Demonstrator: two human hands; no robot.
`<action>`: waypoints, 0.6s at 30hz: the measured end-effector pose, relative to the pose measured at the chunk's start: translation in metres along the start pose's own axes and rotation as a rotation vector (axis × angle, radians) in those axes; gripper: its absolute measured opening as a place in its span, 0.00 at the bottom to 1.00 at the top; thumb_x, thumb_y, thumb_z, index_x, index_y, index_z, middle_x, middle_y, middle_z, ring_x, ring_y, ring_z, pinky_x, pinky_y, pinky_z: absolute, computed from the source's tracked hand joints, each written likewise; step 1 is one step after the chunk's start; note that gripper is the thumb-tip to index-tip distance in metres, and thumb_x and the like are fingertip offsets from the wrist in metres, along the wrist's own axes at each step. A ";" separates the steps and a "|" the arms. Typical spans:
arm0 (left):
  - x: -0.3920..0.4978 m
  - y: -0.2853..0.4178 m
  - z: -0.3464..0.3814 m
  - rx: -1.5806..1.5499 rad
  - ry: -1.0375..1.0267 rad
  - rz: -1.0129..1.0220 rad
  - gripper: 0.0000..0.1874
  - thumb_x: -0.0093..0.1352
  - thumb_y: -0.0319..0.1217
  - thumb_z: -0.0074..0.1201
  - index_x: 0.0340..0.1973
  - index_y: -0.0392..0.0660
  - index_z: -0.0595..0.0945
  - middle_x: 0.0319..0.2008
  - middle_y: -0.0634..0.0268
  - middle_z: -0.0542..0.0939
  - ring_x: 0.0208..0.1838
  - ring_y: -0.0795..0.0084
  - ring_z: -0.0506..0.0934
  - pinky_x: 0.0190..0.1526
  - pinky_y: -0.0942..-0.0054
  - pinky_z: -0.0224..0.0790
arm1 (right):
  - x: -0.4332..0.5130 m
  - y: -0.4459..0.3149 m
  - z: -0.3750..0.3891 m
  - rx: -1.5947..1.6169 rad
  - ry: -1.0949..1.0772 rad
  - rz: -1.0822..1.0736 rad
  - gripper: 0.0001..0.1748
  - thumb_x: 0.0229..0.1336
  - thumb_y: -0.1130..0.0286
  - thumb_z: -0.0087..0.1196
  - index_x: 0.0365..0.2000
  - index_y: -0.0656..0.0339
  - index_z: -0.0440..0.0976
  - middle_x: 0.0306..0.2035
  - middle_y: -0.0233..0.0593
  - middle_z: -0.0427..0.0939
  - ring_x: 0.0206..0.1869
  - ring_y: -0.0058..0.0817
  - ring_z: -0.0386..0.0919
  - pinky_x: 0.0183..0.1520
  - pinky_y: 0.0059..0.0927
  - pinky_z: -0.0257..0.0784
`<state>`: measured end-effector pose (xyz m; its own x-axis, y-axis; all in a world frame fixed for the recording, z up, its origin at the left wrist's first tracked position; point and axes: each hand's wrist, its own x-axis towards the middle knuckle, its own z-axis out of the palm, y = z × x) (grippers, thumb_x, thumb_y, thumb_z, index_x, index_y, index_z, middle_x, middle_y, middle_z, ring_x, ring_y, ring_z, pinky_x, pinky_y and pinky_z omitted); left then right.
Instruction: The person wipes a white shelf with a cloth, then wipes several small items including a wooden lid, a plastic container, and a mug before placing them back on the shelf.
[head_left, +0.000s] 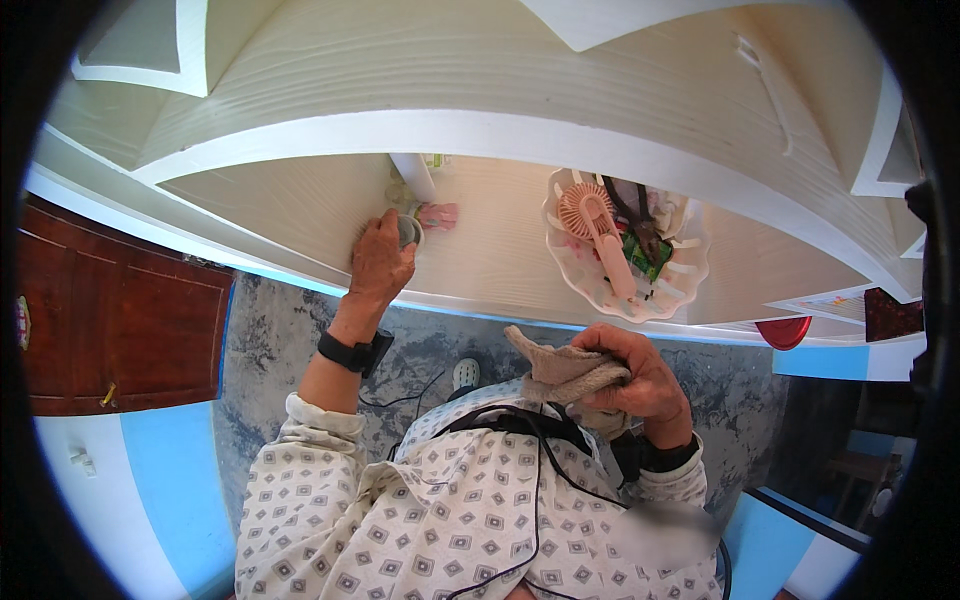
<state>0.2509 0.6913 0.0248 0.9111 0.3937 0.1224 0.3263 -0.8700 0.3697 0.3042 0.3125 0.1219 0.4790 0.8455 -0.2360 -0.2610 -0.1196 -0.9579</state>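
My left hand (381, 259) grips a small round container (410, 231) with a pale rim, at the left end of a white wood-grain shelf (480, 262). My fingers hide much of the container. Just beyond it lie a pink packet (441, 216) and a white cylinder (413, 176). Bunched in my right hand (641, 375) is a beige cloth (562, 369), held in front of the shelf's edge. Past that hand, on the shelf, sits a white scalloped plastic basket (574, 279). It holds a pink handheld fan (615, 262), a green packet (646, 255) and other small items.
An upper shelf board (465, 131) curves across above the lower shelf. A red round object (784, 332) shows by the right end. Dark cables (538, 487) hang over my shirt. To the left is a brown wooden door (127, 315); below lies a grey mottled floor (277, 337).
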 end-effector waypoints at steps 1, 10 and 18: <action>-0.001 0.000 0.000 0.010 0.026 0.019 0.27 0.61 0.28 0.65 0.54 0.34 0.74 0.46 0.40 0.78 0.50 0.37 0.79 0.50 0.48 0.74 | 0.000 0.000 0.000 -0.002 -0.002 0.001 0.29 0.43 0.76 0.70 0.49 0.64 0.75 0.41 0.31 0.79 0.42 0.18 0.74 0.47 0.25 0.72; 0.003 0.009 -0.007 0.060 -0.069 0.103 0.27 0.58 0.28 0.67 0.51 0.33 0.75 0.47 0.41 0.78 0.53 0.39 0.77 0.52 0.49 0.73 | 0.000 0.001 0.001 -0.026 0.000 0.014 0.29 0.43 0.76 0.70 0.49 0.64 0.75 0.41 0.31 0.79 0.41 0.18 0.74 0.46 0.25 0.72; 0.016 0.002 0.001 0.235 -0.119 0.175 0.26 0.54 0.27 0.70 0.47 0.35 0.77 0.41 0.40 0.80 0.46 0.40 0.80 0.48 0.49 0.76 | -0.004 0.004 -0.002 -0.011 0.025 -0.015 0.29 0.44 0.76 0.70 0.50 0.64 0.75 0.40 0.31 0.79 0.41 0.18 0.74 0.46 0.24 0.72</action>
<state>0.2666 0.6954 0.0272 0.9770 0.2069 0.0517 0.1990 -0.9716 0.1283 0.3034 0.3077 0.1189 0.5038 0.8338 -0.2257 -0.2442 -0.1131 -0.9631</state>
